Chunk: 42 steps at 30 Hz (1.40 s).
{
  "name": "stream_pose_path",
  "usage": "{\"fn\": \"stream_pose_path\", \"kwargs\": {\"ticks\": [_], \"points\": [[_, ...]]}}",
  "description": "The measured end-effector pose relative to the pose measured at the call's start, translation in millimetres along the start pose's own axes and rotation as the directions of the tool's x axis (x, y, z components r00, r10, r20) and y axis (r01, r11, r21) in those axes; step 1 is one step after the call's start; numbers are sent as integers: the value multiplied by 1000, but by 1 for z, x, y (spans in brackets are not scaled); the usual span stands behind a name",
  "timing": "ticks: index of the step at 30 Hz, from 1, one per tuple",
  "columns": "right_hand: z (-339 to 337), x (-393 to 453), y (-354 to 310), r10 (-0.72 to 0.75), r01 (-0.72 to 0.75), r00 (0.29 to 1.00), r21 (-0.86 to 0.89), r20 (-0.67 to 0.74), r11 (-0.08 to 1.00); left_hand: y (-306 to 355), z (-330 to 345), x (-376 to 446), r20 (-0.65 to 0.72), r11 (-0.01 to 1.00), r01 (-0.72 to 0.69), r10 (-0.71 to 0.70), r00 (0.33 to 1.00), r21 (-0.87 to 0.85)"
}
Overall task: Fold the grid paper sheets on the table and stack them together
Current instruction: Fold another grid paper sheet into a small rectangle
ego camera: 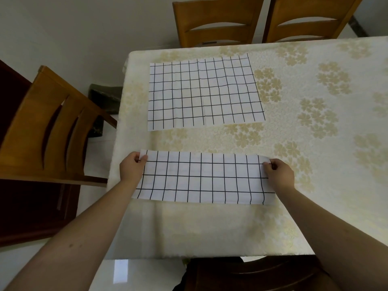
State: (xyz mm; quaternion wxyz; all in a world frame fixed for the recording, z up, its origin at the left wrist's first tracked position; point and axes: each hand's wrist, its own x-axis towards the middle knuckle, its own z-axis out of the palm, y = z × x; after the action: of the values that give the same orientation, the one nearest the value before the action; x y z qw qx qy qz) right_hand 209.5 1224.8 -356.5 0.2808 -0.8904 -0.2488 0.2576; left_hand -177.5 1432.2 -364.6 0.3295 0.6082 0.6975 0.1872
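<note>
near grid paper sheet [202, 178] lies on the counter [294, 217], close to the near edge, as a long narrow strip, apparently folded lengthwise with its far edge doubled over. left hand [131, 166] pinches the far left corner of this strip, thumb on top, fingers curled beneath the edge; its grip is closed on the paper. right hand [278, 172] pinches the far right corner the same way, grip closed on the paper. both forearms reach in from the near side.

far grid paper sheet [202, 92] lies flat and unfolded on the counter, well apart from the near strip, with faint crease lines across it. neither hand touches it.

counter carries a cream floral tablecloth [315, 114]. wooden chairs: two at the far side [218, 22], one at the left [48, 127].
</note>
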Motion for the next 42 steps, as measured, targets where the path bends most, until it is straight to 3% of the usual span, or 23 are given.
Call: {"fn": "stream_pose_path", "kwargs": {"ticks": [21, 27, 31, 34, 37, 40, 42], "points": [[3, 1, -2, 14, -14, 1000, -34, -20, 999, -4, 5, 6, -16, 999, -9, 9, 1000, 40], [4, 0, -2, 9, -10, 1000, -24, -27, 1000, -1, 8, 6, -79, 997, -7, 13, 997, 73], [6, -1, -3, 8, -9, 999, -15, -35, 1000, 3, 11, -5, -205, 970, -32, 83, 975, 240], [7, -1, -2, 10, -9, 999, 1, -44, 1000, 18, 24, -32, -165, 885, -332, 399, 902, 326], [9, -2, -1, 6, -5, 999, 15, -53, 1000, 34, 55, -76, 142, 673, -692, 682, 717, 260], [8, -2, -2, 9, -8, 999, 18, -53, 1000, 42, 92, -120, 378, 481, -841, 751, 541, 249], [8, -2, -3, 12, -11, 999, 18, -53, 1000, 41, 110, -135, 462, 419, -854, 719, 519, 307]]}}
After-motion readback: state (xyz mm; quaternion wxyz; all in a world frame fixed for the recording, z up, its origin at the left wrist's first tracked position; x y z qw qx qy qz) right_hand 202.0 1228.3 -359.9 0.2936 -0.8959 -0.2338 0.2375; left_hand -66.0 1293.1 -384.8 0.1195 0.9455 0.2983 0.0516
